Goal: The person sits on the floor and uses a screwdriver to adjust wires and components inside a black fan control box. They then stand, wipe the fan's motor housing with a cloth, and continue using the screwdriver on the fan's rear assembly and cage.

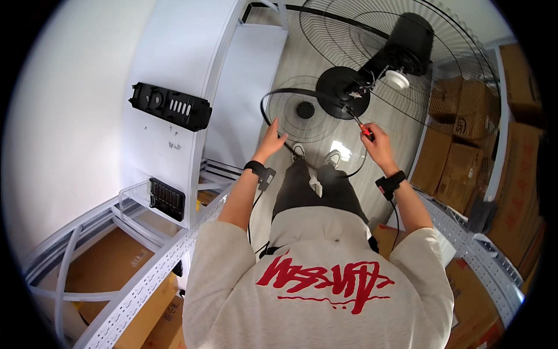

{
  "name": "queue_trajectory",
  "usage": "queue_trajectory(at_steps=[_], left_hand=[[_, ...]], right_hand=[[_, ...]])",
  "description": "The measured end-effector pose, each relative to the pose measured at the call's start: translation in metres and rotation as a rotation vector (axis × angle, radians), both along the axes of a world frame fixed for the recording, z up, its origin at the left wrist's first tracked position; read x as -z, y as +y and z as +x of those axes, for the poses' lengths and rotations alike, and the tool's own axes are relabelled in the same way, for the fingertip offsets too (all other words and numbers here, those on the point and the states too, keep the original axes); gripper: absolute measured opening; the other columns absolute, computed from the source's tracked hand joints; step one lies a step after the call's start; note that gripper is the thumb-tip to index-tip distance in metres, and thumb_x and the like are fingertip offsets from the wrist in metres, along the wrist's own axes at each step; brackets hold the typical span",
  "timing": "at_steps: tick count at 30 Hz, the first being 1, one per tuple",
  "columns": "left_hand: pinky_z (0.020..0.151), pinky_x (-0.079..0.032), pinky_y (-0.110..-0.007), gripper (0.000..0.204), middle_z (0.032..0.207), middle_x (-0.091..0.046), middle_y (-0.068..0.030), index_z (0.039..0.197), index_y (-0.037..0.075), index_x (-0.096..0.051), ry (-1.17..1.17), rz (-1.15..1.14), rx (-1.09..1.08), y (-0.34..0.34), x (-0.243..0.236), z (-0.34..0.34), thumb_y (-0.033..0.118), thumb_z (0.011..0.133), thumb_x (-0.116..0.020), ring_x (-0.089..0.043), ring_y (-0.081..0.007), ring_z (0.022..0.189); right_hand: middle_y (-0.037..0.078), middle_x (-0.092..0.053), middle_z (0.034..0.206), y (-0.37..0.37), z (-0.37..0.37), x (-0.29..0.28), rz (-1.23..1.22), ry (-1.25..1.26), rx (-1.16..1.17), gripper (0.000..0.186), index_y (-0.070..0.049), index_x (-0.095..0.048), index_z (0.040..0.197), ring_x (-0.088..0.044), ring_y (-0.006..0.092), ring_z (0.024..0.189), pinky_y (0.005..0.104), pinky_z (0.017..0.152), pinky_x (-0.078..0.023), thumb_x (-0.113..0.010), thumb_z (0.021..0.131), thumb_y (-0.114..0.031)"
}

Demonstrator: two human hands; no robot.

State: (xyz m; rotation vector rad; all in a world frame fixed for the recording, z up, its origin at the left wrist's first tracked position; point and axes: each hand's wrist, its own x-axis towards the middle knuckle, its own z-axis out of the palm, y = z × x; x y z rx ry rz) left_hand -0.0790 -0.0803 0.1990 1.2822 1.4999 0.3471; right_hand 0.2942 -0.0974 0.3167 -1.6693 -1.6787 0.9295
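Note:
My right hand (379, 146) is closed round the handle of a screwdriver (365, 131), red and black. Its shaft points up and left to a small metal fitting (347, 109) on a thin black hoop (290, 91). On the left side of that hoop is my left hand (269, 143), its thumb and fingers on either side of the band; part of the grip is hidden. Beyond the hoop stands a black fan with a round base (331, 81), a motor housing (411, 41) and a white round part (397, 79). A large wire fan guard (343, 35) lies behind it.
A smaller wire guard with a black centre (305, 110) lies on the floor before my feet. On the left, a white shelf unit (174, 52) carries a black slotted plastic panel (170, 106) and another black part (167, 199). Cardboard boxes (459, 174) fill the right-hand rack.

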Motion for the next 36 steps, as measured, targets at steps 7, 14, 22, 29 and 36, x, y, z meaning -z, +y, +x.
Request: queue_trajectory(at_steps=[7, 14, 22, 29, 36], left_hand=[[0.113, -0.033, -0.045, 0.098, 0.147, -0.034, -0.0350, 0.152, -0.006, -0.018, 0.225, -0.121, -0.195, -0.066, 0.107, -0.035, 0.038, 0.083, -0.073, -0.037, -0.0457, 0.137], [0.109, -0.033, -0.059, 0.093, 0.152, -0.020, -0.0310, 0.153, 0.000, -0.020, 0.659, -0.278, -0.201, -0.100, 0.213, -0.045, 0.032, 0.084, -0.073, -0.020, -0.0486, 0.142], [0.112, -0.030, -0.054, 0.035, 0.108, -0.066, -0.0242, 0.120, -0.001, -0.061, 0.997, -0.027, 0.418, -0.071, 0.316, -0.054, 0.010, 0.087, -0.054, -0.058, -0.0422, 0.109], [0.091, -0.042, -0.045, 0.009, 0.069, -0.067, -0.0127, 0.083, 0.004, -0.064, 0.961, 0.059, 0.417, -0.023, 0.412, -0.066, 0.012, 0.084, -0.059, -0.067, -0.0297, 0.069], [0.105, -0.036, -0.046, 0.006, 0.072, -0.066, -0.0155, 0.087, 0.002, -0.059, 0.939, 0.283, 0.409, 0.007, 0.486, -0.035, 0.004, 0.085, -0.054, -0.065, -0.0329, 0.086]], right_hand=[[0.004, -0.064, 0.071, 0.044, -0.020, 0.116, -0.382, 0.369, 0.170, 0.018, -0.001, -0.066, 0.100, -0.053, 0.0090, 0.050, 0.0259, 0.049, -0.043, -0.067, 0.091, -0.016], [0.004, -0.068, 0.081, 0.072, 0.007, 0.256, -0.674, 0.521, 0.316, 0.020, -0.005, -0.066, 0.108, -0.049, 0.0050, 0.050, 0.0193, 0.043, -0.031, -0.066, 0.093, -0.017], [0.002, -0.068, 0.079, 0.096, 0.041, 0.418, -0.633, 0.411, 0.368, 0.015, -0.007, -0.065, 0.105, -0.051, 0.0045, 0.050, 0.0195, 0.041, -0.031, -0.066, 0.094, -0.017], [0.003, -0.067, 0.076, 0.105, 0.048, 0.572, -0.503, 0.166, 0.294, 0.020, -0.005, -0.067, 0.107, -0.056, 0.0092, 0.053, 0.0246, 0.050, -0.046, -0.066, 0.093, -0.019], [0.007, -0.066, 0.073, 0.097, 0.041, 0.685, -0.411, -0.124, 0.377, 0.025, -0.006, -0.062, 0.103, -0.065, 0.0181, 0.058, 0.0328, 0.057, -0.053, -0.065, 0.093, -0.029]])
